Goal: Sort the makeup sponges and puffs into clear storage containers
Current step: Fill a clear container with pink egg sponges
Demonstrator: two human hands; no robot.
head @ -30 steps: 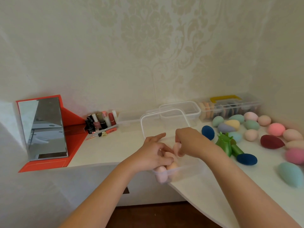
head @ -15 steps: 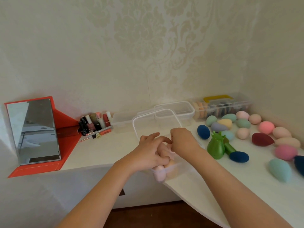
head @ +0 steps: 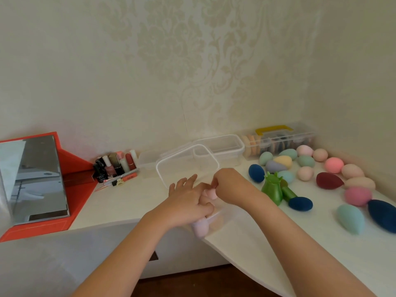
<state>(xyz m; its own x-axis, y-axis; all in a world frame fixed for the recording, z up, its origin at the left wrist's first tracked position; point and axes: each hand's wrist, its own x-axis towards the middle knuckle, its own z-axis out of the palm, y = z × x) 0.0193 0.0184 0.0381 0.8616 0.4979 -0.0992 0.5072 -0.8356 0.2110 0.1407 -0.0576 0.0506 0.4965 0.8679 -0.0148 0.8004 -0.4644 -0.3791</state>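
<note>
A clear container (head: 222, 219) stands at the table's front edge with its hinged lid (head: 171, 166) raised behind it. Pale pink sponges (head: 200, 229) show through its front wall. My left hand (head: 186, 202) lies over the container's opening with its fingers stretched forward, resting on the sponges inside. My right hand (head: 230, 185) is above the container and pinches a pink sponge (head: 212, 193) at its fingertips, right beside my left fingers. Several loose egg-shaped sponges (head: 333, 165) in pink, beige, teal, blue and maroon lie on the table to the right.
Behind stand an empty clear container (head: 237, 146) and a clear puff box with a yellow handle (head: 274, 128). A green holder (head: 273, 188) stands right of my right hand. On the left are nail polish bottles (head: 113, 165) and a mirror in a red case (head: 34, 179).
My left fingers have straightened out over the container from a curled pose. My right hand stays above it with the pink sponge. The view has shifted a little.
</note>
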